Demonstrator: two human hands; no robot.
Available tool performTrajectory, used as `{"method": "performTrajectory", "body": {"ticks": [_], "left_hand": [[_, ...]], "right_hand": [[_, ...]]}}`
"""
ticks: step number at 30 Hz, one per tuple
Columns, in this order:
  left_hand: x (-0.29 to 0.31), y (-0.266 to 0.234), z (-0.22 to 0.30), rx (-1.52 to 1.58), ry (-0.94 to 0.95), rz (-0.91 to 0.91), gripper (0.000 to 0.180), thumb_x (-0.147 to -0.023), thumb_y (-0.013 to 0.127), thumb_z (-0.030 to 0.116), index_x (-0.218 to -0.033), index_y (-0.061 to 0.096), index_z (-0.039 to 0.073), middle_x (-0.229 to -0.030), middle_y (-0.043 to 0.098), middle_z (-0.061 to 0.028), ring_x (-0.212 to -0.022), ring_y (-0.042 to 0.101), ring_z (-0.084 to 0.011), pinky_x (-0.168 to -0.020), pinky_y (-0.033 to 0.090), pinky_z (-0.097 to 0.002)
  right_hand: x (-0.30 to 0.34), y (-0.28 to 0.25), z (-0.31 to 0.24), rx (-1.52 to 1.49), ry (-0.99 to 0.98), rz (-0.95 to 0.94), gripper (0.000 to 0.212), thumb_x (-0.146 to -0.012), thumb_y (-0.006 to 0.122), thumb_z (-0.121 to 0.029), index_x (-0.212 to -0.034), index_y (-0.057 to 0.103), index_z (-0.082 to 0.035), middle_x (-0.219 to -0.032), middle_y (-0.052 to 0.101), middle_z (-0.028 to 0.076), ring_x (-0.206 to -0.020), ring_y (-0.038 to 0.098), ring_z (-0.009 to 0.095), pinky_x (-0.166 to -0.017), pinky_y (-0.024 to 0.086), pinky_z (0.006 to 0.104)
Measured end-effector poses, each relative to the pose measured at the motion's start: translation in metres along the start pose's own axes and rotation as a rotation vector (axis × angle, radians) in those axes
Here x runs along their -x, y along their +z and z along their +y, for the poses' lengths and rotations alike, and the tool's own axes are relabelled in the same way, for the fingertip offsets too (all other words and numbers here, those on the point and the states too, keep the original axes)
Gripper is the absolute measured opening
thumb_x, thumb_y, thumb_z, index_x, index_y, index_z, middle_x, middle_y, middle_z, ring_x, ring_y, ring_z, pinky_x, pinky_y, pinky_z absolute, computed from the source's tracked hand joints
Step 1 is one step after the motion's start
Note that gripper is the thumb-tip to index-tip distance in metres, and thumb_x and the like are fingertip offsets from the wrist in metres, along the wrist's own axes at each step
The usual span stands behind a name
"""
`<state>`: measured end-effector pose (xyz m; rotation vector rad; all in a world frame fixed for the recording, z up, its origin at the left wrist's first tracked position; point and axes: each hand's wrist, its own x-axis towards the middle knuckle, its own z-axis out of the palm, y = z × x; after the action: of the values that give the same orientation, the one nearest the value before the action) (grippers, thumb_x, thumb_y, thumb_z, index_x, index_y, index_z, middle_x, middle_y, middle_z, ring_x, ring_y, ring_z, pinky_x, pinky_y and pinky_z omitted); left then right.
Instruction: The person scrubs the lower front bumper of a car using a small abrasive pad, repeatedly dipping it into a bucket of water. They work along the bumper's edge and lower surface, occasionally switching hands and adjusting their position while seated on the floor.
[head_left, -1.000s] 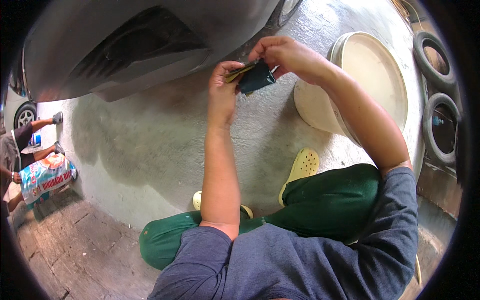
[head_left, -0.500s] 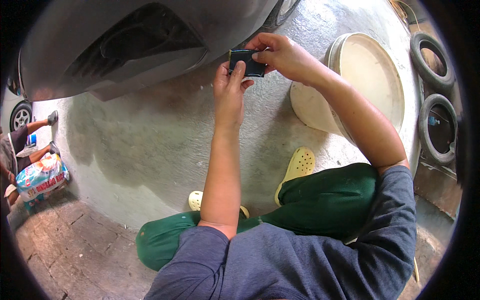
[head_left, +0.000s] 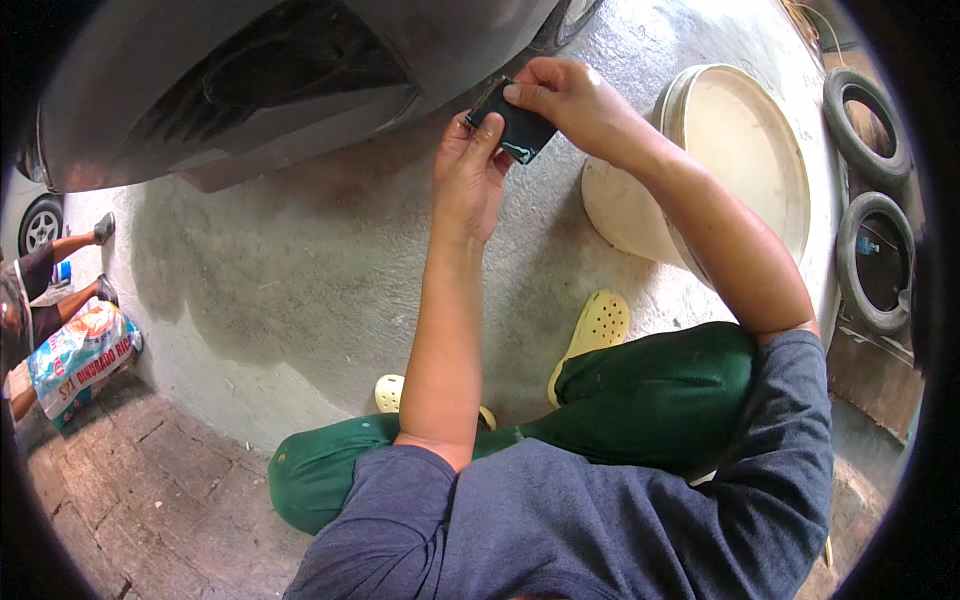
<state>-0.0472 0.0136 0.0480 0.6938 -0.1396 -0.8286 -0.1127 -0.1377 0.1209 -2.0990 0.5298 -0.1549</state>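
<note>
Both my hands are closed on a flat black rectangular piece (head_left: 526, 130) with a glossy lower edge; its exact kind cannot be made out. My left hand (head_left: 468, 165) grips its left side, thumb on top and fingers mostly hidden beneath. At its upper end, my right hand (head_left: 553, 95) pinches it between thumb and fingers. The piece is tilted and held above the floor, just off the lower edge of a grey car bumper (head_left: 110, 100) with a dark recessed opening (head_left: 290, 75).
A large off-white round tub (head_left: 745, 150) stands on the wet concrete floor (head_left: 330, 260) at right. Two tyres (head_left: 866, 125) lean beyond it. My yellow clogs (head_left: 603, 325) are below. At far left are another person's legs (head_left: 75, 245) and a printed sack (head_left: 85, 360).
The black piece has turned from nearly level to a slant, its right end lower. My right hand has shifted slightly up along it. The person at left has moved slightly.
</note>
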Motion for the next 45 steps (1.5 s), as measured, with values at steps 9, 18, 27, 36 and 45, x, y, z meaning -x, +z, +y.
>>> {"method": "performTrajectory", "body": {"ticks": [9,18,27,36,45], "left_hand": [[-0.002,-0.004,-0.004,-0.026,0.034,0.012,0.024,-0.105,0.067,0.026,-0.123,0.065,0.01,-0.119,0.07,-0.0024,-0.108,0.064,-0.014,-0.097,0.049,-0.0324],[-0.003,-0.013,-0.007,0.011,0.027,-0.01,0.025,-0.105,0.067,0.025,-0.126,0.065,0.012,-0.122,0.07,-0.0009,-0.111,0.062,-0.0127,-0.096,0.047,-0.0328],[-0.007,-0.023,-0.007,-0.18,0.173,0.027,0.02,-0.102,0.071,0.021,-0.12,0.066,0.013,-0.11,0.07,0.003,-0.101,0.059,-0.0085,-0.085,0.044,-0.0301],[-0.003,0.005,-0.012,-0.189,0.221,0.182,0.016,-0.104,0.068,0.018,-0.111,0.067,0.004,-0.099,0.065,0.001,-0.088,0.055,-0.0054,-0.075,0.046,-0.0239],[0.004,0.004,-0.005,-0.55,0.189,0.139,0.013,-0.106,0.062,0.014,-0.108,0.065,0.002,-0.099,0.067,-0.001,-0.088,0.061,-0.0069,-0.08,0.051,-0.0237]], "right_hand": [[-0.001,-0.004,-0.003,-0.075,0.068,-0.051,0.032,-0.103,0.067,-0.036,-0.097,0.074,-0.004,-0.082,0.069,0.001,-0.076,0.06,0.009,-0.072,0.048,0.0273],[-0.002,0.006,0.004,0.134,-0.125,0.141,0.027,-0.099,0.074,-0.031,-0.104,0.073,-0.005,-0.088,0.072,0.007,-0.088,0.072,0.017,-0.077,0.057,0.0333],[0.01,0.014,-0.01,0.128,-0.078,-0.024,0.03,-0.096,0.073,-0.024,-0.115,0.072,0.0,-0.097,0.077,0.011,-0.091,0.075,0.019,-0.082,0.058,0.0328],[0.005,0.001,-0.017,0.066,0.096,-0.12,0.033,-0.096,0.073,-0.029,-0.113,0.073,-0.001,-0.096,0.077,0.009,-0.09,0.073,0.016,-0.083,0.056,0.0328],[0.006,0.002,-0.012,0.19,-0.104,-0.067,0.027,-0.1,0.068,-0.028,-0.107,0.072,-0.002,-0.095,0.076,0.011,-0.09,0.072,0.019,-0.084,0.055,0.0355]]}}
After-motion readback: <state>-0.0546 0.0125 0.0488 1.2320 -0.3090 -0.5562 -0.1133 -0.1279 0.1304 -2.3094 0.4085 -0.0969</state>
